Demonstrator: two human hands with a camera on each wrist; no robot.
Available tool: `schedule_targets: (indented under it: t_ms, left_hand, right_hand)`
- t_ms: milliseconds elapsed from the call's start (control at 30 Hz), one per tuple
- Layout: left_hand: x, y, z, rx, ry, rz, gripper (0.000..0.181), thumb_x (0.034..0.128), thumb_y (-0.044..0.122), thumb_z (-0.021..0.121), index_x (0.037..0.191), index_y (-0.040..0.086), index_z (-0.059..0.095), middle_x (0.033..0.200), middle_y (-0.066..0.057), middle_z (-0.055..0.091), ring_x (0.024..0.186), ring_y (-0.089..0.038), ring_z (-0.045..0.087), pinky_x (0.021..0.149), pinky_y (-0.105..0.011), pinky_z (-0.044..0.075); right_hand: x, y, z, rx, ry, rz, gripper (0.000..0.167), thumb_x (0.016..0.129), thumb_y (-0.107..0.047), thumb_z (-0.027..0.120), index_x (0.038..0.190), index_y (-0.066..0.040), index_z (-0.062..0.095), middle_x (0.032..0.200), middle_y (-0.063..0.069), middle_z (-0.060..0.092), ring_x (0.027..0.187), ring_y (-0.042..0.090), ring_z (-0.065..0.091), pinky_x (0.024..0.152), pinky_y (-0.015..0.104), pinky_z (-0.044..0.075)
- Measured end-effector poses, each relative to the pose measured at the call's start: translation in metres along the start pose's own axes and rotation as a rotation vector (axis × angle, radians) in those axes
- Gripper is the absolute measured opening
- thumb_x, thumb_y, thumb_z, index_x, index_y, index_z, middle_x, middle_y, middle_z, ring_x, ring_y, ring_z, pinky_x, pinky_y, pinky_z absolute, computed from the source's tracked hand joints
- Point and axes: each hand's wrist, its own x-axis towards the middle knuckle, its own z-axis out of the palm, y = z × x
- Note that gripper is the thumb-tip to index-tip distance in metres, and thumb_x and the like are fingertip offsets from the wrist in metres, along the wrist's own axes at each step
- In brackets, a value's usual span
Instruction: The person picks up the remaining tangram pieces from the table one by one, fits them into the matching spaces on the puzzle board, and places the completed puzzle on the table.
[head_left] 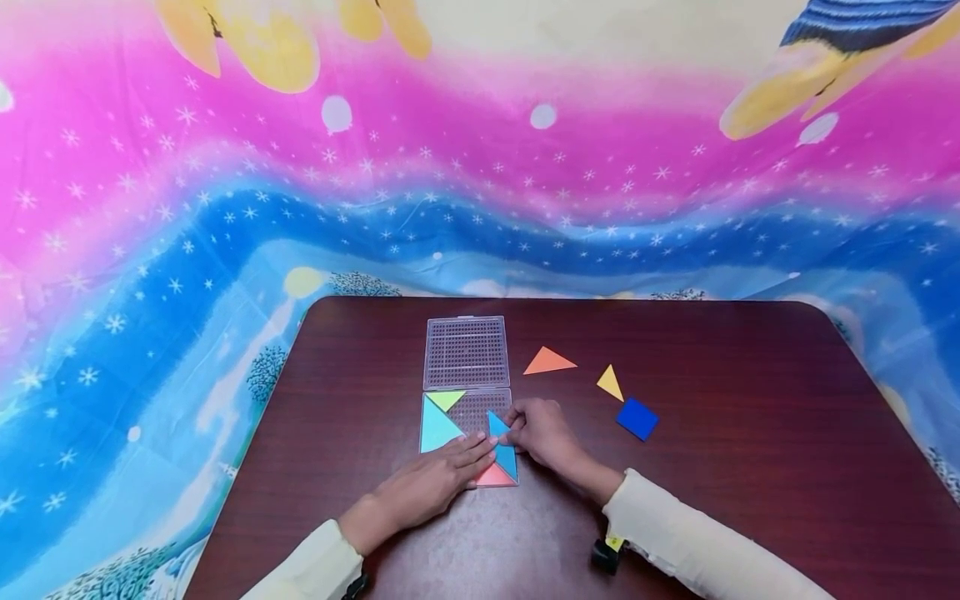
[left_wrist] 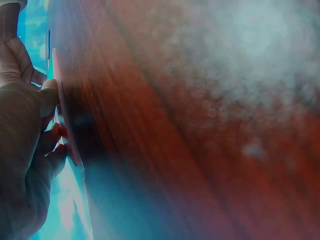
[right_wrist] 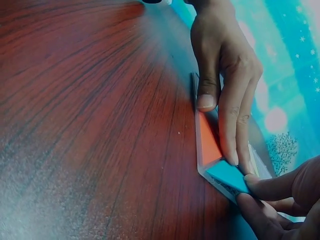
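A clear gridded case lies unfolded; its near half (head_left: pixel 477 408) holds a green triangle (head_left: pixel 447 399), a teal triangle (head_left: pixel 440 427) and a salmon triangle (head_left: pixel 495 476). Over the salmon piece (right_wrist: pixel 208 140) and the edge of the blue piece (right_wrist: pixel 227 176), my left hand (head_left: pixel 438 477) rests with extended fingers. My right hand (head_left: pixel 546 435) pinches the blue piece (head_left: pixel 506 458) between thumb and finger at the case's right side. The left wrist view shows my left hand (left_wrist: pixel 22 135) at the case edge; its fingers partly hide the pieces.
The case's other gridded half (head_left: pixel 467 353) lies flat beyond. To the right on the brown table (head_left: pixel 712 500) are an orange triangle (head_left: pixel 549 362), a yellow triangle (head_left: pixel 611 384) and a blue square (head_left: pixel 637 418). A patterned cloth (head_left: pixel 480 167) hangs behind the table.
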Motion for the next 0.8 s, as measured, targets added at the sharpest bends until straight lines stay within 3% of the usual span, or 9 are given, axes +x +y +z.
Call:
schedule_targets:
  t_ms: [367,800]
  left_hand:
    - [-0.0005,0.0002,0.0014,0.0,0.0,-0.004,0.046,0.1069,0.024,0.055,0.149,0.006,0.053,0.161,-0.008,0.045,0.15,-0.026,0.043,0.122,-0.038,0.037]
    - [-0.001,0.0001,0.0033,0.006,0.0,-0.008,0.047,0.1071,0.025,0.054,0.151,0.006,0.051,0.161,-0.009,0.045,0.15,-0.025,0.042,0.122,-0.038,0.037]
  right_hand:
    - [-0.0012,-0.0009,0.0014,-0.092,0.064,-0.068,0.011,0.077,-0.005,0.087,0.082,-0.005,0.078,0.06,-0.002,0.065,0.05,0.006,0.057,0.048,0.022,0.047]
    - [-0.002,0.0007,0.0037,-0.167,0.102,-0.11,0.014,0.074,-0.006,0.09,0.083,-0.006,0.079,0.064,-0.004,0.065,0.06,0.006,0.055,0.054,0.021,0.047]
